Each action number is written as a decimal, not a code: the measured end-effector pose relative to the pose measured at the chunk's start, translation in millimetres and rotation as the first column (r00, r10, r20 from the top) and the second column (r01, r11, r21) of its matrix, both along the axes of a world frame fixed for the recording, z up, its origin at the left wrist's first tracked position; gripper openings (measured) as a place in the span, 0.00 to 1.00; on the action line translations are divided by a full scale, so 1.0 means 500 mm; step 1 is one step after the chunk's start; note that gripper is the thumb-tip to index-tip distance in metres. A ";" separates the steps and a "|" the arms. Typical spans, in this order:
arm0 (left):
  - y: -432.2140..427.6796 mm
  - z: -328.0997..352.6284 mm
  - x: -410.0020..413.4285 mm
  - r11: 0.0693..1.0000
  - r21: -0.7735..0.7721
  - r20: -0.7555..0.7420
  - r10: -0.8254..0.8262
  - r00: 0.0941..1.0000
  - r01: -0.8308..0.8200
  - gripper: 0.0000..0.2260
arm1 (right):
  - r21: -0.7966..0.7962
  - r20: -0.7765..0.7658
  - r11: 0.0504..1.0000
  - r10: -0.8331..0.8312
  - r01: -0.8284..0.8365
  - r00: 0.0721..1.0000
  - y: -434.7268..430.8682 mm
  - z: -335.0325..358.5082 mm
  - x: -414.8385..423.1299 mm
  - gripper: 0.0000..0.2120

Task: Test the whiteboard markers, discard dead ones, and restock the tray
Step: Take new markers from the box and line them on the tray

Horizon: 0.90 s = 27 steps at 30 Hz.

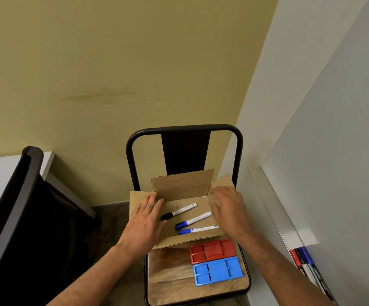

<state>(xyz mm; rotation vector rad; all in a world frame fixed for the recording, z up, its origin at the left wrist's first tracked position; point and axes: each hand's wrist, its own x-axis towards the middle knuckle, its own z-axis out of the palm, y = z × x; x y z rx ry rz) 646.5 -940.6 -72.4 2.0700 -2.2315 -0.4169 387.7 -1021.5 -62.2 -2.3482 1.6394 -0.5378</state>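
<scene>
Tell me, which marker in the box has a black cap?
The black-capped marker, lying farthest back in the cardboard box, its cap close beside the left hand. The other two markers, nearer the person, have blue caps.

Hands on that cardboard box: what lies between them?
In the head view, a black-capped marker and two blue-capped markers lie in the box, between the left hand and the right hand.

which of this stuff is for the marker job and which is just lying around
For the job: cardboard box, black marker, upper blue marker, lower blue marker, tray markers, whiteboard tray, left hand and right hand on the box flaps.
Lying about: red plastic piece, blue plastic piece, chair under them.
</scene>
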 end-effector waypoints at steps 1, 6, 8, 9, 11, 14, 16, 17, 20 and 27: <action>-0.005 -0.002 -0.003 1.000 -0.014 -0.017 -0.010 1.000 0.010 0.30 | 0.014 0.001 0.997 0.071 -0.071 0.997 0.000 0.003 0.008 0.17; -0.016 -0.028 -0.016 0.999 -0.047 -0.065 -0.022 0.998 0.019 0.30 | 0.237 -0.117 0.929 0.319 -0.285 0.941 -0.015 0.001 0.043 0.24; -0.013 -0.041 -0.016 0.998 -0.055 -0.061 -0.005 0.998 0.001 0.33 | 0.314 -0.209 0.903 0.368 -0.294 0.906 -0.027 -0.012 0.057 0.29; -0.012 -0.048 -0.015 0.998 -0.063 -0.061 0.002 0.998 -0.006 0.34 | 0.352 -0.254 0.888 0.394 -0.295 0.883 -0.033 -0.019 0.064 0.31; -0.010 -0.061 -0.012 0.997 -0.072 -0.072 0.019 0.997 -0.024 0.36 | 0.418 -0.337 0.860 0.447 -0.294 0.829 -0.041 -0.041 0.078 0.35; -0.011 -0.073 -0.011 0.997 -0.065 -0.087 0.025 0.996 -0.031 0.36 | 0.480 -0.419 0.828 0.506 -0.289 0.754 -0.047 -0.077 0.094 0.39; -0.011 -0.077 -0.011 0.997 -0.067 -0.108 0.017 0.994 -0.025 0.35 | 0.506 -0.444 0.817 0.522 -0.278 0.728 -0.051 -0.097 0.101 0.41; -0.012 -0.078 -0.012 0.997 -0.072 -0.122 0.016 0.992 -0.025 0.36 | 0.512 -0.451 0.815 0.525 -0.273 0.722 -0.054 -0.103 0.104 0.42; -0.013 -0.081 -0.012 0.996 -0.077 -0.126 0.023 0.992 -0.033 0.37 | 0.513 -0.467 0.815 0.529 -0.270 0.708 -0.063 -0.116 0.114 0.44; -0.016 -0.081 -0.014 0.997 -0.060 -0.135 0.036 0.990 -0.045 0.38 | 0.446 -0.522 0.843 0.519 -0.302 0.677 -0.071 -0.137 0.118 0.46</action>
